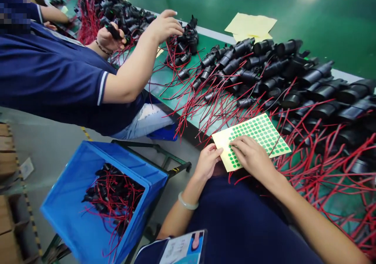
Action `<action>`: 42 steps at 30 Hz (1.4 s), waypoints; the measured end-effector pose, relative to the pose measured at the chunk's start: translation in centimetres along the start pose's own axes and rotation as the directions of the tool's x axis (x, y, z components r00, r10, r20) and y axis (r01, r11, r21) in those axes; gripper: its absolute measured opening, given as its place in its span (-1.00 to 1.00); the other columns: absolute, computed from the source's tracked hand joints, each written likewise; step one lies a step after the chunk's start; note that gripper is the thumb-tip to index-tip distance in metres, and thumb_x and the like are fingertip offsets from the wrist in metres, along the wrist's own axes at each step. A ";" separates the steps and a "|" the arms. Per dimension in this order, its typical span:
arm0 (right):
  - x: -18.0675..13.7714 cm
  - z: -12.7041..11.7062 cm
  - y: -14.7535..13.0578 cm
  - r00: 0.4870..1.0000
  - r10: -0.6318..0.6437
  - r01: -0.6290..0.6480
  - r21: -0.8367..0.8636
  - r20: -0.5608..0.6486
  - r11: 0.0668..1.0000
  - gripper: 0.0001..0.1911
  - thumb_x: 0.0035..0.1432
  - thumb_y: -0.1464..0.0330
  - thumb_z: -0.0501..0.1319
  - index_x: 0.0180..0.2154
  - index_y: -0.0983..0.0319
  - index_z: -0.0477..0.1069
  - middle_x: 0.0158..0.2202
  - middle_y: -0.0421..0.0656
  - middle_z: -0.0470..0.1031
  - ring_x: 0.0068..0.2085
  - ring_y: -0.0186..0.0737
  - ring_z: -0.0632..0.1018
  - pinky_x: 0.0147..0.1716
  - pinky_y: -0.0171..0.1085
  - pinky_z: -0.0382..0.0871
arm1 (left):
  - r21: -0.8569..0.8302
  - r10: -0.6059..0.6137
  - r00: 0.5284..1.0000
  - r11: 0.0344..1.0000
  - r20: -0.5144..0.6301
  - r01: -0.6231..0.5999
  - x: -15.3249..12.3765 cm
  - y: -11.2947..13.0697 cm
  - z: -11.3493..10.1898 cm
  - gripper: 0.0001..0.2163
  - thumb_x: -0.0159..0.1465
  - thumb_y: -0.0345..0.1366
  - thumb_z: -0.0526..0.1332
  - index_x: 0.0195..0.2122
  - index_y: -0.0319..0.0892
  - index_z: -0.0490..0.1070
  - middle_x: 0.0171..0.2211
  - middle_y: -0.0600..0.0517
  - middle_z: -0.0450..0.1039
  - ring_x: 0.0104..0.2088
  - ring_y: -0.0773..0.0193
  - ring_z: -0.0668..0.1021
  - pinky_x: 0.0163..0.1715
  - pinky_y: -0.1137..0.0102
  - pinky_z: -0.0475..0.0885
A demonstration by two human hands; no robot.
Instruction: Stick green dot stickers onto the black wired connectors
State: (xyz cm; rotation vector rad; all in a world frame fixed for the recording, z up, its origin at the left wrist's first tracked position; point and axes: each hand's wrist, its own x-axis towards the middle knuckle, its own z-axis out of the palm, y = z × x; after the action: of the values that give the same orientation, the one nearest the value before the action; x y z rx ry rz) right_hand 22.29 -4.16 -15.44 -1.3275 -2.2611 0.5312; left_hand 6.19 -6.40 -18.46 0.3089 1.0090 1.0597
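Note:
My left hand point(208, 161) pinches the left edge of a pale yellow sheet of green dot stickers point(258, 134), thumb on top. Over the sheet, my right hand point(249, 151) has its fingertips closed together on the dots near the sheet's bare left strip. Whether a sticker is between those fingertips is too small to tell. Just beyond the sheet lies a heap of black cylindrical motor-like parts point(243, 76) with thin red and black wires point(202, 111) trailing toward me.
A blue crate point(67, 201) holding more wired black parts stands on a frame at lower left. At the left, a co-worker point(58, 72) reaches over the green bench point(164, 85), holding a black part. Yellow sheets point(249, 24) lie behind the heap.

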 end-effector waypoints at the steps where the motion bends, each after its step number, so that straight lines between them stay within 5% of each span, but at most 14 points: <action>1: -0.2 0.2 0.2 1.000 -0.002 0.002 -0.012 0.002 1.000 -0.82 0.29 0.39 0.05 -0.17 0.20 0.41 -0.21 -0.06 0.44 -0.19 -0.10 0.46 -0.22 -0.14 0.40 | -0.013 -0.012 1.000 1.000 0.004 0.012 -0.1 -0.1 0.0 -0.67 0.00 -0.28 0.43 -0.21 -0.24 0.50 -0.20 -0.06 0.57 -0.25 0.25 0.57 -0.21 0.37 0.45; 10: -0.5 1.1 0.2 1.000 -0.024 0.023 -0.046 -0.017 0.999 -0.82 0.28 0.42 0.07 -0.14 0.20 0.41 -0.20 -0.05 0.39 -0.18 -0.08 0.41 -0.19 -0.10 0.38 | -0.070 -0.004 1.000 0.998 -0.030 0.002 -0.4 -0.6 0.6 -0.65 -0.02 -0.35 0.44 -0.19 -0.29 0.48 -0.22 -0.07 0.56 -0.23 0.25 0.57 -0.16 0.37 0.44; 18: -0.6 1.0 0.0 0.999 -0.022 0.022 -0.009 -0.037 1.000 -0.84 0.28 0.41 0.09 -0.14 0.23 0.40 -0.19 -0.04 0.40 -0.18 -0.10 0.42 -0.20 -0.14 0.40 | -0.048 0.109 0.989 0.992 -0.104 -0.115 -1.6 -0.6 1.0 -0.74 0.00 -0.32 0.42 -0.48 -0.22 0.31 -0.51 0.16 0.37 -0.46 0.46 0.44 -0.31 0.51 0.38; 30: -0.5 0.6 0.1 0.999 0.009 -0.004 0.100 -0.048 0.995 -0.89 0.29 0.41 0.08 -0.17 0.19 0.35 -0.22 -0.08 0.42 -0.19 -0.15 0.48 -0.23 -0.20 0.42 | -0.028 0.162 0.977 0.985 -0.141 -0.167 -1.3 -0.3 1.6 -0.63 -0.04 -0.26 0.45 -0.41 -0.18 0.23 -0.50 0.22 0.23 -0.52 0.53 0.34 -0.38 0.57 0.32; 42: -0.3 0.4 0.4 0.998 0.010 0.000 0.138 -0.069 0.990 -0.92 0.29 0.42 0.05 -0.26 0.18 0.30 -0.26 -0.11 0.42 -0.22 -0.19 0.50 -0.26 -0.23 0.43 | -0.083 0.133 0.976 0.985 -0.172 -0.149 -0.9 -0.3 2.4 -0.65 -0.07 -0.30 0.46 -0.41 -0.20 0.27 -0.49 0.18 0.32 -0.46 0.47 0.43 -0.32 0.53 0.37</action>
State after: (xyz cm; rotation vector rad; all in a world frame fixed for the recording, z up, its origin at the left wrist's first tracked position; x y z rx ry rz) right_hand 22.49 -4.30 -16.04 -1.2636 -2.1251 0.6216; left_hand 8.19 -6.73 -16.95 0.2198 1.0930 1.2752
